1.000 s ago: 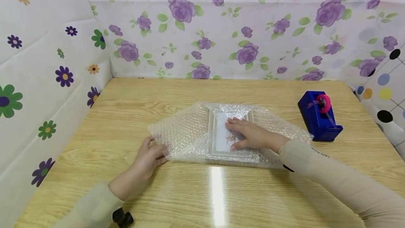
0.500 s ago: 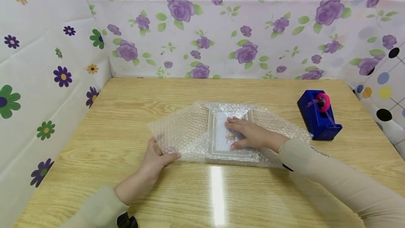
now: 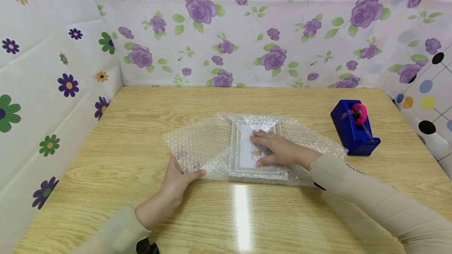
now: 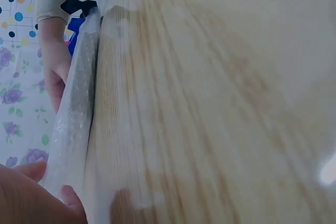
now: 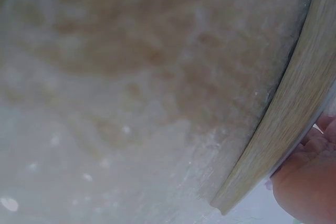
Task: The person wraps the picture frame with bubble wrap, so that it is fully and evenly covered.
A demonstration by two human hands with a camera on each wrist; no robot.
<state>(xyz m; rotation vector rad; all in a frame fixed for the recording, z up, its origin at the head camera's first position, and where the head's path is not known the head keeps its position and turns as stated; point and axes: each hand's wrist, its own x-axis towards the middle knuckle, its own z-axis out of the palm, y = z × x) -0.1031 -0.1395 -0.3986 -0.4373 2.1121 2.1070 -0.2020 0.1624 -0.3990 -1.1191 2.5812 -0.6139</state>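
Note:
A white picture frame (image 3: 234, 164) lies on the table under partly folded bubble wrap (image 3: 197, 138), whose flaps spread left and right. My left hand (image 3: 171, 187) holds the left flap near its front corner, fingers beneath the wrap and thumb along the front edge. In the left wrist view, the wrap's edge (image 4: 79, 108) runs up from the fingers. My right hand (image 3: 279, 149) lies with fingers spread on the middle of the wrapped frame. Up close in the right wrist view, the bubble wrap (image 5: 157, 93) is blurred.
A blue tape dispenser (image 3: 354, 128) with a pink-cored roll stands right of the wrap, close to its right tip. The wooden table (image 3: 159, 105) meets flowered cloth (image 3: 229, 30) at the back and sides.
My left hand has shifted right and its fingers have slid under the flap, thumb now on the front edge. My right hand stays on the frame.

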